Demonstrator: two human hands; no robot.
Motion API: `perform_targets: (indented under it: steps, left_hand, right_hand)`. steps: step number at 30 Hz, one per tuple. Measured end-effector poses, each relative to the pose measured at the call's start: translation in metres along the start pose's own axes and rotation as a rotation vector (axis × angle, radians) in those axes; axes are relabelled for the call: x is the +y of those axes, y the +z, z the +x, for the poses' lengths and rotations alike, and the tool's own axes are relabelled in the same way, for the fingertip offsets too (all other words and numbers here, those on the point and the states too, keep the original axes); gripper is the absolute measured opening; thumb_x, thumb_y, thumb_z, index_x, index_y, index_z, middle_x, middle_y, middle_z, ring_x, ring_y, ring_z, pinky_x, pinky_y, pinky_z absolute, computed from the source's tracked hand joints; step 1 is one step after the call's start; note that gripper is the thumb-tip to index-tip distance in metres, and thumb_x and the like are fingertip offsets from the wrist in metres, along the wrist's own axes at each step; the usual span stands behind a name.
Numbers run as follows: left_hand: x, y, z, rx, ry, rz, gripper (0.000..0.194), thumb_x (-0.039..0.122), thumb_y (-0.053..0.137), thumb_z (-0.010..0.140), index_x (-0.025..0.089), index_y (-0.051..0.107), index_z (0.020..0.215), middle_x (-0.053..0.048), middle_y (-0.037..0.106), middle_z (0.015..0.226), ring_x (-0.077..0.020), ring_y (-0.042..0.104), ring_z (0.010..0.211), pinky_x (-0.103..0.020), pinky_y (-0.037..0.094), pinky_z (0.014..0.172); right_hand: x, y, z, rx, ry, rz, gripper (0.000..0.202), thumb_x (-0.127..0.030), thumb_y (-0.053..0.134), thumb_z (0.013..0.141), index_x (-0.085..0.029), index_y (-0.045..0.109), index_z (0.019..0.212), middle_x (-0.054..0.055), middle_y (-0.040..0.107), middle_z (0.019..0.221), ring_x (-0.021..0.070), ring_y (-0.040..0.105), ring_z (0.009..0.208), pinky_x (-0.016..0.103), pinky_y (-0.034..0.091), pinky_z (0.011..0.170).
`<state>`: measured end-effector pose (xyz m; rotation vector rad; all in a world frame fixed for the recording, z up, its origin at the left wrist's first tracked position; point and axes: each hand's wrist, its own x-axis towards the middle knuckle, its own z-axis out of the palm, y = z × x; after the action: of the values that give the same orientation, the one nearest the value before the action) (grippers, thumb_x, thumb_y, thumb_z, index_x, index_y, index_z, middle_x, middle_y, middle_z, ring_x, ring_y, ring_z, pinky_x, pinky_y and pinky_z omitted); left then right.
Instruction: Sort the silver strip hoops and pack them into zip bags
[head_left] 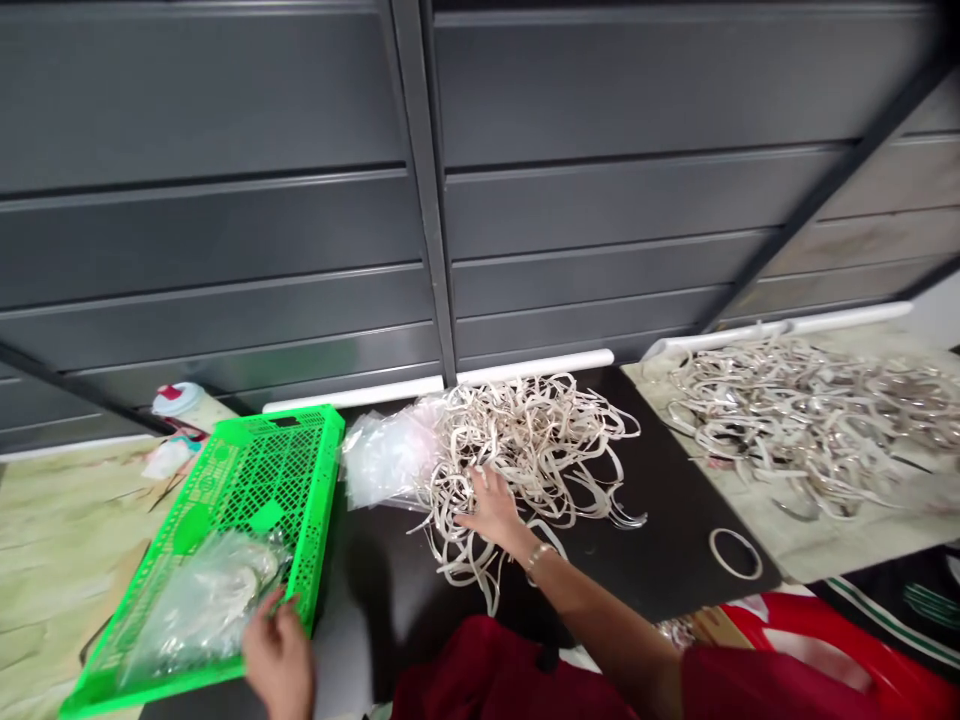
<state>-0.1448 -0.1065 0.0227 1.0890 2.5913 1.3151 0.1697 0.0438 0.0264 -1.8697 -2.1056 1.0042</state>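
My right hand [491,510] reaches onto a tangled pile of thin, cream-white curved bands [532,430] on the dark table. Its thumb and fingers are spread at the near left edge of the heap, with nothing visibly gripped. Clear plastic bags [394,455] lie flat against the left side of the pile. Over the near right edge of a green plastic crate [328,490] is my left hand [279,650], slightly blurred, its fingers apart and seemingly holding nothing. Beside it inside the crate rests a clear plastic bag with pale bands [214,600].
A second heap of similar bands [810,420] covers the lighter table at right. One white ring [735,554] lies alone near the dark table's right edge. Behind stands a grey panelled wall [600,200]. A pale container [187,405] with a red-topped lid is behind the crate.
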Motion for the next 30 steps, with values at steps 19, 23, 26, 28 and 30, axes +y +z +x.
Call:
perform_targets:
  steps: [19,23,26,28,30]
  left_hand:
    - [0.049,0.194,-0.066,-0.239,0.113,0.334,0.048,0.030,0.037,0.086,0.003,0.048,0.125,-0.030,0.045,0.133,-0.0407,0.036,0.128,-0.059,0.034,0.095]
    - [0.060,0.211,-0.076,-0.212,0.108,0.393,0.045,0.028,0.036,0.089,0.013,0.043,0.131,-0.022,0.037,0.144,-0.0358,0.025,0.136,-0.061,0.024,0.100]
    - [0.064,0.213,-0.077,-0.215,0.116,0.475,0.045,0.029,0.038,0.089,0.015,0.043,0.131,-0.020,0.038,0.144,-0.0337,0.025,0.136,-0.059,0.026,0.100]
    - [0.066,0.214,-0.075,-0.226,0.098,0.528,0.045,0.029,0.039,0.089,0.014,0.043,0.131,-0.020,0.039,0.143,-0.0337,0.026,0.135,-0.059,0.027,0.100]
    - [0.068,0.215,-0.073,-0.259,0.066,0.555,0.045,0.030,0.038,0.089,0.014,0.043,0.131,-0.020,0.039,0.143,-0.0333,0.026,0.135,-0.058,0.027,0.099]
  right_hand:
    - [0.036,-0.039,0.009,0.090,-0.056,0.140,0.058,-0.033,0.062,0.076,-0.021,0.048,0.130,0.011,0.057,0.121,0.0252,0.058,0.104,0.035,0.050,0.086]
    - [0.059,-0.055,-0.001,0.175,-0.121,0.100,0.058,-0.042,0.069,0.071,-0.025,0.054,0.125,0.009,0.054,0.126,0.0288,0.050,0.116,0.042,0.044,0.096]
    - [0.106,-0.101,0.024,0.391,-0.085,0.033,0.050,-0.038,0.060,0.080,-0.025,0.050,0.127,0.010,0.054,0.124,0.0261,0.048,0.118,0.044,0.040,0.100]
    - [0.145,-0.138,0.056,0.428,0.063,-0.104,0.066,-0.035,0.064,0.076,-0.024,0.038,0.136,0.013,0.046,0.130,0.0290,0.041,0.124,0.047,0.036,0.102]
    - [0.181,-0.167,0.094,0.327,0.189,-0.213,0.087,-0.033,0.072,0.066,-0.022,0.029,0.141,0.017,0.033,0.139,0.0357,0.032,0.130,0.052,0.032,0.102]
